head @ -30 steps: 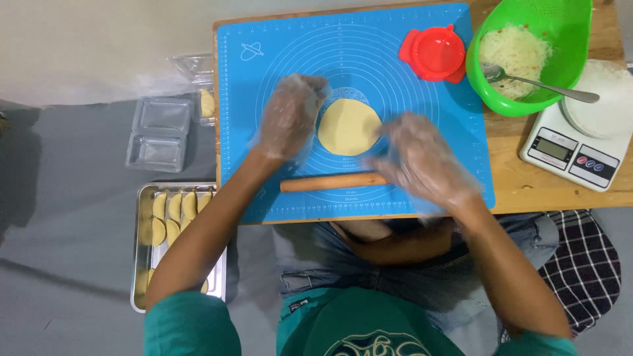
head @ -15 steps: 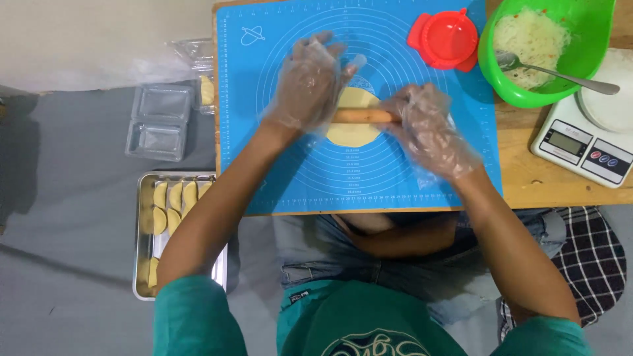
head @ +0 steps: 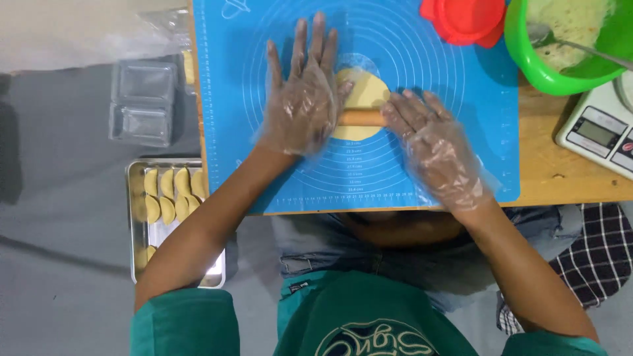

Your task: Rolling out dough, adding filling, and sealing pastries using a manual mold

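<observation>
Rolling pin [head: 361, 118]: one, wooden, lying crosswise on the single round of yellow dough [head: 359, 99], which sits near the middle of the blue silicone mat [head: 224, 99] on the wooden desk [head: 560, 171].

From the left: one metal tray [head: 138, 217] on the grey floor holds about eight folded dumplings [head: 168, 194], as far as can be counted. Above it lie two clear plastic containers [head: 142, 102]. On the mat, the gloved left hand [head: 303, 99] lies flat and spread, palm pressing one end of the pin. The gloved right hand [head: 432, 142] rests open on the other end, fingers loosely stretched; neither hand grips. Further right are one red dumpling mould [head: 465, 20], one green bowl [head: 527, 59] of filling with one spoon [head: 580, 47] in it, and one white kitchen scale [head: 597, 132].

Compared with half a second ago, both hands and the pin sit at much the same spot over the dough; a second ago the pin lay below it.
</observation>
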